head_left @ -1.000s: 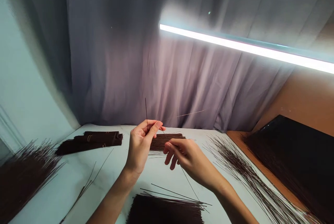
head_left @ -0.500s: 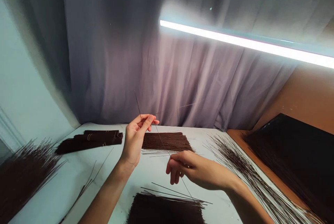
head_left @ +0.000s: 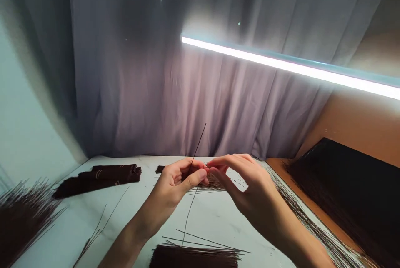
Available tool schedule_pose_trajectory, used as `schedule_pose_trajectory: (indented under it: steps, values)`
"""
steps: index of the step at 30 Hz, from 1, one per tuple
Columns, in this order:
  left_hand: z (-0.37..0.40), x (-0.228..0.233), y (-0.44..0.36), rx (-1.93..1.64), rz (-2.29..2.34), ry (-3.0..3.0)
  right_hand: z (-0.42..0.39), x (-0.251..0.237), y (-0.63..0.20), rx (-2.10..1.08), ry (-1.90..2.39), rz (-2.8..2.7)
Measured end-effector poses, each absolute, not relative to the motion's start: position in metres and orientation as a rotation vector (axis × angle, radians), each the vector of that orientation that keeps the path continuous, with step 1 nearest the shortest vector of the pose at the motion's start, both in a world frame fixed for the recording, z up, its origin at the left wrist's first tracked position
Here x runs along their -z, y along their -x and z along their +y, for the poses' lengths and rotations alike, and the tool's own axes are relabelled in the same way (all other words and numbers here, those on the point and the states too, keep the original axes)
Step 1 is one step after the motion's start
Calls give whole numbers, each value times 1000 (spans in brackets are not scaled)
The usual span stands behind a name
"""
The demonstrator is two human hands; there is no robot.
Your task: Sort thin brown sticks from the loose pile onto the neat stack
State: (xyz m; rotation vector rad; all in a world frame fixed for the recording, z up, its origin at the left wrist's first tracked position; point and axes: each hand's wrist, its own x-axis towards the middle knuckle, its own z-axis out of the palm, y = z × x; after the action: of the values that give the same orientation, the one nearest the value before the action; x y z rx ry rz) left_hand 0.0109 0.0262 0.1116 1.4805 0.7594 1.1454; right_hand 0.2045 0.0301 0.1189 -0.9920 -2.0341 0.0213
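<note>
My left hand (head_left: pixel 179 180) pinches a thin dark stick (head_left: pixel 189 214) between thumb and fingers, raised above the white table (head_left: pixel 212 218). The stick rises past the fingers toward the curtain and hangs down to the near pile. My right hand (head_left: pixel 246 184) meets the left, its fingertips pinched at the same stick near its middle. A flat pile of dark sticks (head_left: pixel 193 256) lies at the table's near edge below both hands. Another flat pile (head_left: pixel 215 182) lies behind the hands, mostly hidden by them.
Tied dark bundles (head_left: pixel 100 175) lie at the back left. A loose heap of sticks (head_left: pixel 21 214) spreads at the far left, a fanned heap (head_left: pixel 300 209) at the right. A large dark stack (head_left: pixel 353 193) rests on the orange surface. A grey curtain (head_left: pixel 187 93) and light bar (head_left: pixel 281 64) stand behind.
My right hand has risen from low over the table to meet my left hand. Both now pinch the stick, which has tilted from leaning left to leaning right.
</note>
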Motion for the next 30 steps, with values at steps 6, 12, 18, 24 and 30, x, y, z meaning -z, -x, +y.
schedule_pose_trajectory:
  steps: [6,12,18,24,30]
  values:
    - [19,-112,-11,-1157,834,-1519,32,-119,-214,-496,965,-1997]
    - [19,-113,-12,-1148,826,-1522,27,-125,-214,-547,929,-1972]
    - [19,-115,-10,-1153,825,-1539,25,-127,-217,-495,926,-1955]
    - [18,-115,-10,-1132,789,-1500,21,-129,-216,-509,940,-1928]
    - [15,-117,-10,-1054,711,-1429,17,-128,-218,-416,1002,-1943]
